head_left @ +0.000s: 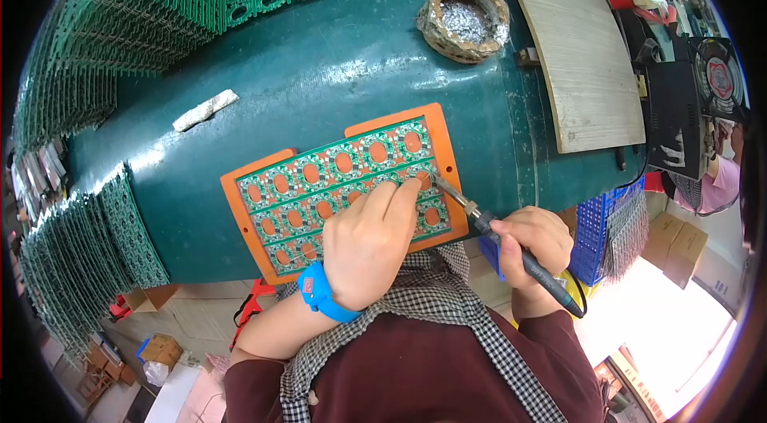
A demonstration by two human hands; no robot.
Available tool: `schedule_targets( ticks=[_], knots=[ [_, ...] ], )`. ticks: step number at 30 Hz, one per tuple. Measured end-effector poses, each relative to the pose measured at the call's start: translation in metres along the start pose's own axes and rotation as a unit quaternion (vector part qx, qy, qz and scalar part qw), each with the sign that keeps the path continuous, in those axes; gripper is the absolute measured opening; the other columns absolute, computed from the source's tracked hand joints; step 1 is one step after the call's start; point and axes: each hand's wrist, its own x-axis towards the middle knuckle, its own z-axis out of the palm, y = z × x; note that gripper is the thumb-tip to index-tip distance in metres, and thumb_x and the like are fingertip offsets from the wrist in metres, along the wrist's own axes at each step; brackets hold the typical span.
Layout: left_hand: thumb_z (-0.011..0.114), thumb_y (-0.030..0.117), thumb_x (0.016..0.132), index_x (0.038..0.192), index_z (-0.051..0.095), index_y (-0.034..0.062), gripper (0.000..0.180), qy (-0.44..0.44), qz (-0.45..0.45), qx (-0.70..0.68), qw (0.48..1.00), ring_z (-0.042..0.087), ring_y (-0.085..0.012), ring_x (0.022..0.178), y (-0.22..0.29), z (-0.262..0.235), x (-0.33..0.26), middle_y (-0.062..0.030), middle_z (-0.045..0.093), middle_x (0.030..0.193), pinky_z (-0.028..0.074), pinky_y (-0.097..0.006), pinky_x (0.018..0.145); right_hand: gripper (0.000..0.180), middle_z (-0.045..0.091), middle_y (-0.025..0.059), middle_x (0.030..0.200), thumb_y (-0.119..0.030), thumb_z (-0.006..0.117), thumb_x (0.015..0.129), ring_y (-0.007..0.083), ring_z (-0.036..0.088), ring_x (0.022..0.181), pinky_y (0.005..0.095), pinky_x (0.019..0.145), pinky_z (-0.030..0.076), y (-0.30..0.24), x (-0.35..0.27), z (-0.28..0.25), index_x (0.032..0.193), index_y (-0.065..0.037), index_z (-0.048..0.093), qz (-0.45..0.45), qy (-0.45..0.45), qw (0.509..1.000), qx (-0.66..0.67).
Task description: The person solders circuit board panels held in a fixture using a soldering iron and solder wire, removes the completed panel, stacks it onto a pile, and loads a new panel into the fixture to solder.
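Observation:
A green circuit board panel [313, 174] with rows of round openings lies in an orange tray [449, 135] at the table's near edge. My right hand [534, 246] is closed round the dark handle of a soldering iron [479, 219]. Its metal tip reaches the right end of the panel's middle row; whether it touches a joint is too small to tell. My left hand [371, 235], with a blue wrist strap, rests over the panel, fingertips bent together close to the tip. Anything pinched there is too small to make out.
A rough round bowl [465, 22] with silvery contents stands beyond the tray. A whitish rolled piece [205, 110] lies to the left. Stacked green panels [144, 15] fill the far left, with upright panels [88, 247] nearer. A wooden board [579, 55] and a black fan unit [695, 103] stand right.

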Motion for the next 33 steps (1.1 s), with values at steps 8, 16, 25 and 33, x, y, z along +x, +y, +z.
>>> schedule_targets(
  ticks=[8, 16, 25, 33],
  knots=[
    [0.064, -0.004, 0.077, 0.098, 0.065, 0.0033, 0.022, 0.024, -0.034, -0.056, 0.998, 0.056, -0.0214, 0.059, 0.006, -0.008, 0.002, -0.0064, 0.052, 0.071, 0.043, -0.034, 0.05, 0.01, 0.062, 0.0094, 0.063, -0.007, 0.062, 0.074, 0.0214, 0.06, 0.051, 0.0297, 0.046, 0.046, -0.01, -0.011, -0.007, 0.081, 0.0, 0.065, 0.05, 0.064, 0.997, 0.0],
    [0.065, -0.005, 0.076, 0.096, 0.064, 0.0018, 0.021, -0.023, -0.032, -0.078, 0.996, 0.057, -0.0236, 0.059, 0.015, -0.005, -0.019, -0.0081, 0.053, 0.072, 0.045, -0.034, 0.051, 0.009, 0.061, 0.0079, 0.059, -0.008, 0.059, 0.072, 0.0208, 0.058, 0.048, 0.0309, 0.048, 0.048, -0.014, -0.024, -0.019, 0.073, -0.001, 0.065, 0.023, 0.016, 1.0, -0.013],
    [0.065, -0.005, 0.076, 0.1, 0.064, 0.0019, 0.025, -0.016, -0.017, -0.084, 0.996, 0.055, -0.0228, 0.057, 0.016, -0.005, -0.023, -0.0077, 0.052, 0.073, 0.044, -0.033, 0.05, 0.008, 0.059, 0.007, 0.057, -0.007, 0.059, 0.071, 0.0201, 0.056, 0.046, 0.0286, 0.044, 0.043, -0.013, -0.023, -0.015, 0.07, -0.002, 0.065, 0.0, 0.017, 1.0, -0.02],
    [0.065, -0.004, 0.077, 0.099, 0.064, 0.0025, 0.023, -0.038, -0.005, -0.086, 0.996, 0.057, -0.0219, 0.058, 0.015, -0.002, -0.025, -0.0073, 0.053, 0.075, 0.044, -0.032, 0.049, 0.007, 0.059, 0.0066, 0.057, -0.006, 0.06, 0.071, 0.0193, 0.056, 0.046, 0.0284, 0.045, 0.045, -0.011, -0.027, -0.012, 0.071, -0.002, 0.065, -0.014, 0.013, 1.0, -0.015]
  ],
)
